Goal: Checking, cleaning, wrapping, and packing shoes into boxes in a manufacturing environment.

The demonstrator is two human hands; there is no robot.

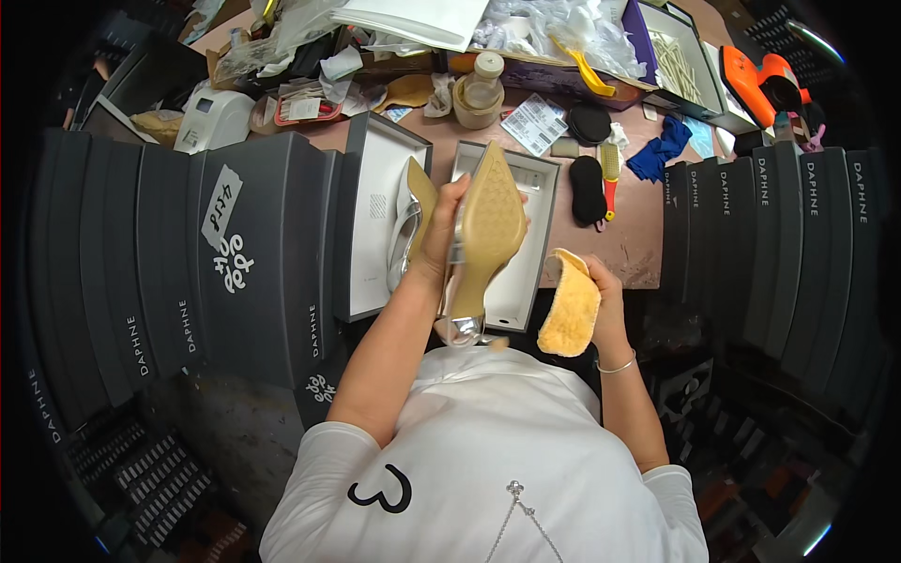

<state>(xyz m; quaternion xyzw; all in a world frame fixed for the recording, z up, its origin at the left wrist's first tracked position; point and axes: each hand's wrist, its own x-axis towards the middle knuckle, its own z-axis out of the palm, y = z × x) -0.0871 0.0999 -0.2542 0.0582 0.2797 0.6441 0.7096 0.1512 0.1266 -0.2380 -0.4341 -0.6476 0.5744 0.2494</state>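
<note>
My left hand point(445, 225) is closed around a silver pointed shoe point(492, 211), lifted above the open box, with its tan sole facing me and its heel end toward my body. Over to the right, my right hand point(608, 298) grips a fluffy yellow-orange polishing cloth point(570, 314), which is apart from the shoe. A second silver shoe point(409, 220) rests on its side against the grey box lid point(368, 225), left of my left hand. Beneath the held shoe is the open shoebox point(535, 178), white inside.
Dark shoeboxes point(258, 235) are stacked high at my left, more boxes point(770, 244) at my right. On the pink table point(619, 258) lie a brush point(610, 174), a black oval pad point(587, 190), a blue cloth point(661, 148), and a jar point(479, 98). Cluttered trays line the back.
</note>
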